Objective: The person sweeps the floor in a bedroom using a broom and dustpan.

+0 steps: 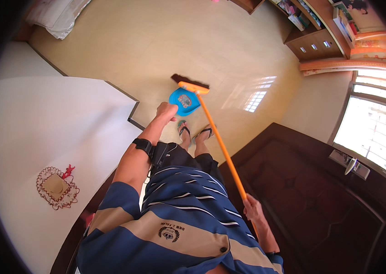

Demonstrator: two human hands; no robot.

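Note:
A blue dustpan (pixel 185 103) with a picture label is low over the floor in front of my feet. My left hand (pixel 167 111) is closed at its near left edge, where the handle is hidden by the fingers. An orange-handled broom (pixel 219 137) slants from the dustpan down toward my right side. Round its stick, near the hip, my right hand (pixel 252 208) is wrapped. The broom's dark bristles (pixel 184 80) extend across the far rim of the dustpan.
A dark wooden door (pixel 302 192) stands at the right, with a bright barred window (pixel 371 123) beyond it. A white wall (pixel 56 109) with a hanging ornament (pixel 57 186) is on the left. Wooden shelves (pixel 316 43) stand far right; white bedding (pixel 58 16) lies far left.

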